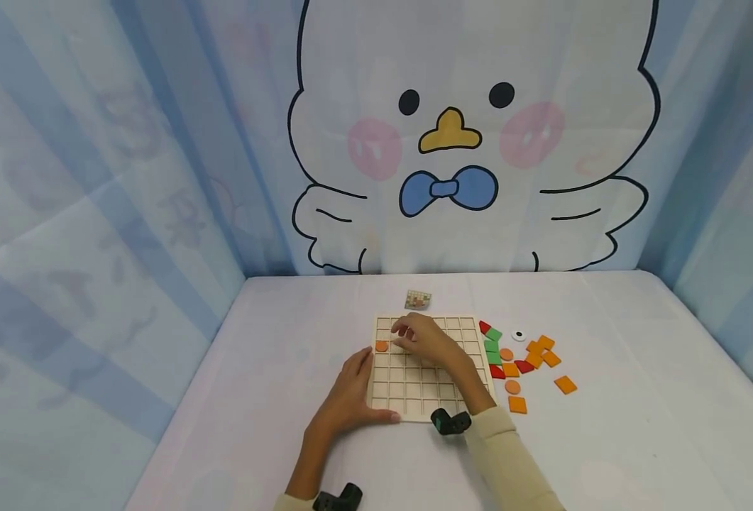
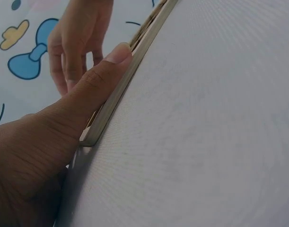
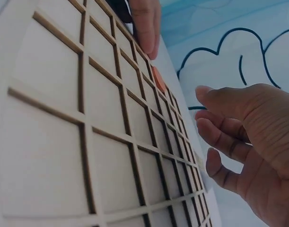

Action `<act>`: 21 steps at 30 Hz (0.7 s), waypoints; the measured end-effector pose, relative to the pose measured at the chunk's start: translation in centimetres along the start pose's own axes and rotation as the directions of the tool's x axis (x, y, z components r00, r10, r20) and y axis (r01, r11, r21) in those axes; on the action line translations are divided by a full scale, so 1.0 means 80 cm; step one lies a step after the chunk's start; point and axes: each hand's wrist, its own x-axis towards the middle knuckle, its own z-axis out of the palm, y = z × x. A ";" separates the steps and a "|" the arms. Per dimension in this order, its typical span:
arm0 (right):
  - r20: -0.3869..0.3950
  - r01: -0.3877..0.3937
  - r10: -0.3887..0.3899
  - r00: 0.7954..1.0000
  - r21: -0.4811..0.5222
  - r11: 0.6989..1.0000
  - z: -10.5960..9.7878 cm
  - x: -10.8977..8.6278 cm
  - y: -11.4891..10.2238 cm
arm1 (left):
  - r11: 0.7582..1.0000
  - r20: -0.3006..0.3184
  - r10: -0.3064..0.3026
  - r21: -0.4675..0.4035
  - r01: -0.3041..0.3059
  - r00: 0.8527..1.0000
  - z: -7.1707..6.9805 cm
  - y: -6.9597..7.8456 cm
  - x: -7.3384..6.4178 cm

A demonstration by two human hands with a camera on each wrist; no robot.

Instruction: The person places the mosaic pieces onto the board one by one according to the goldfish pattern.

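A pale wooden grid board [image 1: 427, 397] lies on the table, one round orange piece [image 1: 382, 346] in a cell of its left column. My left hand [image 1: 348, 397] braces the board's near left corner. Its fingers lie along the left side, and the straight thumb [image 2: 94, 80] rests against the near edge. Over the far part of the board is my right hand [image 1: 429, 342], fingers loosely bent. In the right wrist view, that hand [image 3: 258, 137] shows nothing between thumb and fingers, and the orange disc [image 3: 158, 79] sits beyond the cells near the left fingertips.
Right of the board lie loose pieces: several orange squares [image 1: 565, 385], green pieces [image 1: 493, 358], red pieces [image 1: 524, 366], orange discs [image 1: 512, 387] and a white disc with a black dot [image 1: 519, 336]. A small patterned card [image 1: 417, 299] lies behind the board. Printed curtains surround the table.
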 end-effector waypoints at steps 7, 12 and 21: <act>-0.082 0.050 -0.051 0.995 -0.013 0.999 -0.035 -0.020 0.012 | 1.000 0.000 -0.006 -0.019 0.006 1.000 0.002 -0.001 0.000; -0.144 0.054 -0.058 0.988 -0.036 0.998 -0.061 -0.040 0.018 | 1.000 0.008 -0.015 -0.025 0.016 1.000 0.000 0.000 0.000; -0.208 -0.049 0.034 0.977 -0.064 0.997 -0.097 -0.093 0.039 | 1.000 -0.008 -0.001 -0.011 0.001 1.000 0.001 0.001 -0.001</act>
